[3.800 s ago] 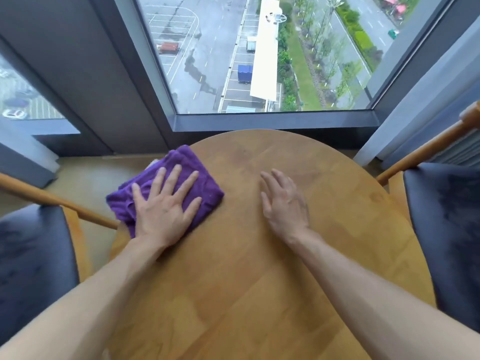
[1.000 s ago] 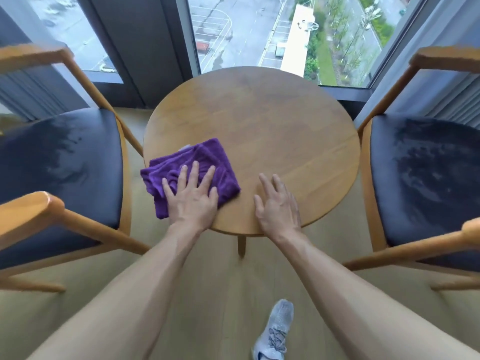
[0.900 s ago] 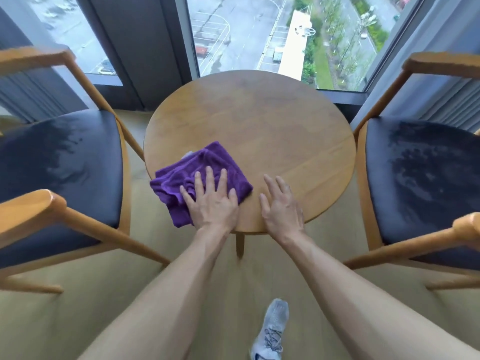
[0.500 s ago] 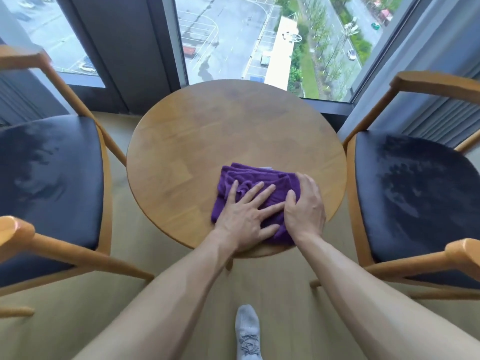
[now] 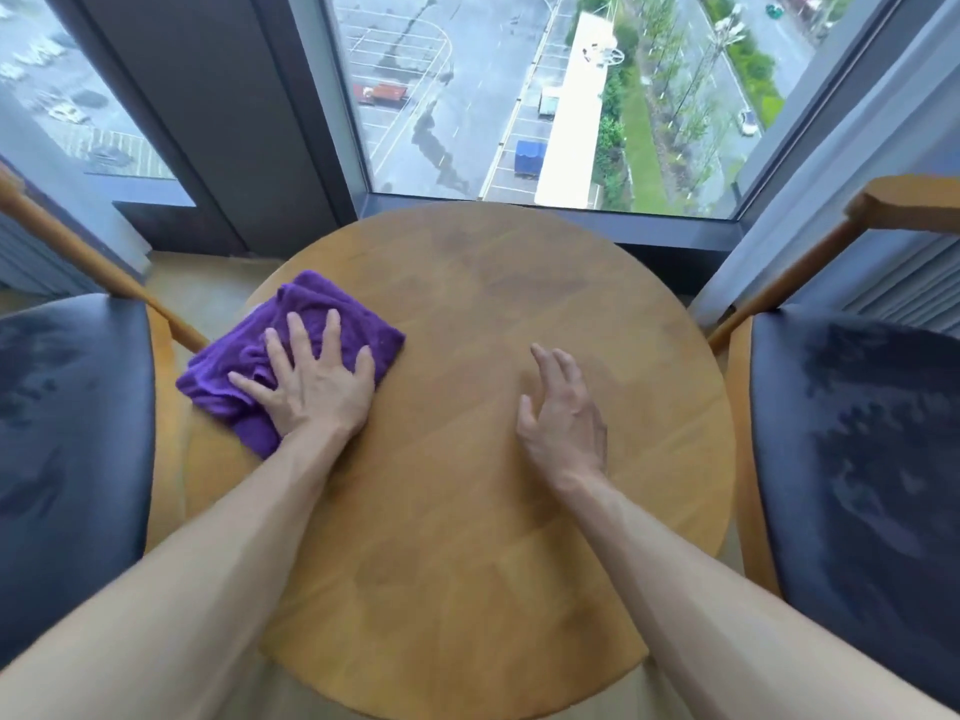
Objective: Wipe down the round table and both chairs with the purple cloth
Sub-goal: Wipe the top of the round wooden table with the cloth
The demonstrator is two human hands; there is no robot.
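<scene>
The round wooden table (image 5: pixel 467 511) fills the middle of the view. A crumpled purple cloth (image 5: pixel 317 324) lies at its left edge. My left hand (image 5: pixel 311 381) presses flat on the cloth with fingers spread. My right hand (image 5: pixel 563 423) rests on the bare tabletop right of centre, fingers apart, holding nothing. A chair with a dark cushioned seat (image 5: pixel 67 459) stands to the left. A second chair (image 5: pixel 857 459) of the same kind stands to the right.
A large window (image 5: pixel 545 96) with a dark frame runs behind the table, looking far down onto a street. Wooden armrests (image 5: pixel 810 267) of both chairs angle toward the table. Beige floor shows between the table and the chairs.
My left hand has swept the cloth from the near right part of the table to its left edge. My right hand has come off the cloth. The view has moved closer over the table.
</scene>
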